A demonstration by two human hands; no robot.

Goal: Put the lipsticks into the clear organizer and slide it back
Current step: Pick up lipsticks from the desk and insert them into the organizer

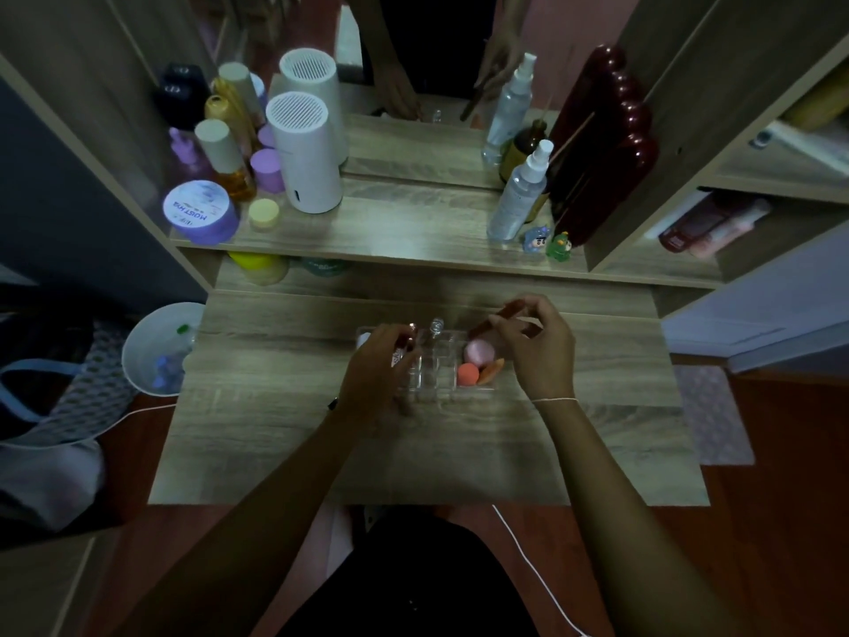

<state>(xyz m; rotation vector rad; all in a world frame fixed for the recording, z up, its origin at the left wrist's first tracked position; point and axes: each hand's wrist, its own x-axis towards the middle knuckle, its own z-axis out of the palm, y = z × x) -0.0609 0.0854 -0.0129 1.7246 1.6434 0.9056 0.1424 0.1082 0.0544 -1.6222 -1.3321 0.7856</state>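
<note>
Hands work low in the frame's centre; left hand (383,360) pinches a lipstick (404,344) upright over the clear organizer (432,379); right hand (535,347), at the organizer's right end, grips a dark red lipstick (494,320) slanting up-right; sponges (478,360) fill that end; shelf bottles (519,195) farther, clear.

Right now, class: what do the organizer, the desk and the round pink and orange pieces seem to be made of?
Organizer: clear glossy plastic, probably acrylic; the desk shows through.
Desk: matte wood-grain, likely laminate.
Pink piece and orange piece: soft matte foam, apparently makeup sponges.
</note>
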